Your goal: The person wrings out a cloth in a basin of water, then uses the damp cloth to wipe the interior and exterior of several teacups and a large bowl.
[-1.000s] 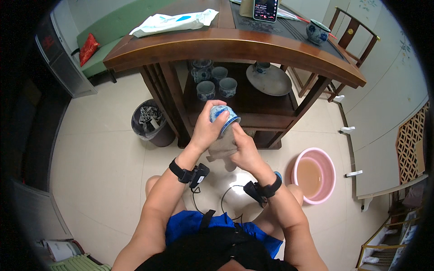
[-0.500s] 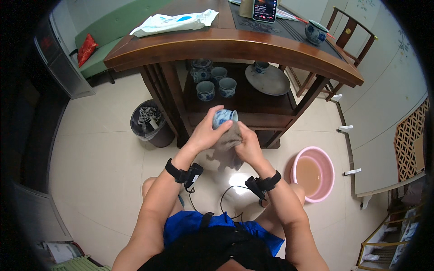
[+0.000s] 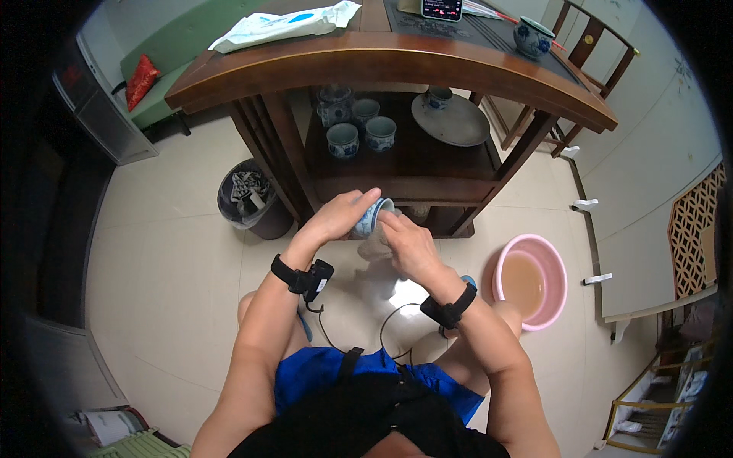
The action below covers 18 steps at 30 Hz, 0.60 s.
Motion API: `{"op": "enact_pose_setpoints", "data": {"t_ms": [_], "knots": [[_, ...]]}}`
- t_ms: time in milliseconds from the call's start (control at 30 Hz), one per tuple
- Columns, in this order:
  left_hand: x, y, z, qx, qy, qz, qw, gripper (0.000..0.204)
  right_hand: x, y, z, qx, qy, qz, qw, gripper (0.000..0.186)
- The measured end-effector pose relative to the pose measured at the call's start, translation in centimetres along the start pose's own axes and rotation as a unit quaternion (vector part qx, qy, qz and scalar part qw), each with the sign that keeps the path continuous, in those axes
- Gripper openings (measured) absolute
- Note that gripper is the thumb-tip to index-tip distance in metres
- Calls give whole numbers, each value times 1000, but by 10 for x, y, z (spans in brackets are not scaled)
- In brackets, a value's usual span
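I grip a blue-and-white porcelain cup [image 3: 365,222] in my left hand [image 3: 340,213] at the centre of the view, thumb over its side and its mouth tilted toward the right. My right hand [image 3: 410,245] presses a greyish cloth [image 3: 374,248] at the cup's mouth, with fingertips at or inside the rim; how far in they reach is hidden. The cloth hangs below the cup. Black straps with small devices and cables are on both wrists.
Ahead stands a wooden table [image 3: 366,53] with several cups [image 3: 342,141] and a round plate [image 3: 450,126] on its lower shelf. A bin [image 3: 256,221] is left, a pink basin [image 3: 550,305] of cloudy water right. A chair, bench and white cabinet surround these.
Both hands have come lower, the cup with them. The cup has turned so its mouth faces right, and my right hand's fingers have moved up over its rim.
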<state>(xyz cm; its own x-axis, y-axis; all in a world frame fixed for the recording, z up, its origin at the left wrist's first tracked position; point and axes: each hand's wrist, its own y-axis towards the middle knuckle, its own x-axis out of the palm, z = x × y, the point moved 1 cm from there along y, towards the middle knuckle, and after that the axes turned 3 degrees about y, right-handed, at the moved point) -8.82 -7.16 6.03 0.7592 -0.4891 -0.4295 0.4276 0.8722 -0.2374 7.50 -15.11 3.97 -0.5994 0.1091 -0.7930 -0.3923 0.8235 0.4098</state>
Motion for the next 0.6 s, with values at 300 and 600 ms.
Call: {"op": "enact_pose_setpoints", "data": {"t_ms": [300, 600], "knots": [[17, -5, -4, 37, -61, 8, 997, 50, -6, -2, 5, 55, 182, 41, 981, 37], [11, -11, 10, 377, 172, 206, 886, 58, -7, -2, 9, 257, 666, 26, 700, 24]]}}
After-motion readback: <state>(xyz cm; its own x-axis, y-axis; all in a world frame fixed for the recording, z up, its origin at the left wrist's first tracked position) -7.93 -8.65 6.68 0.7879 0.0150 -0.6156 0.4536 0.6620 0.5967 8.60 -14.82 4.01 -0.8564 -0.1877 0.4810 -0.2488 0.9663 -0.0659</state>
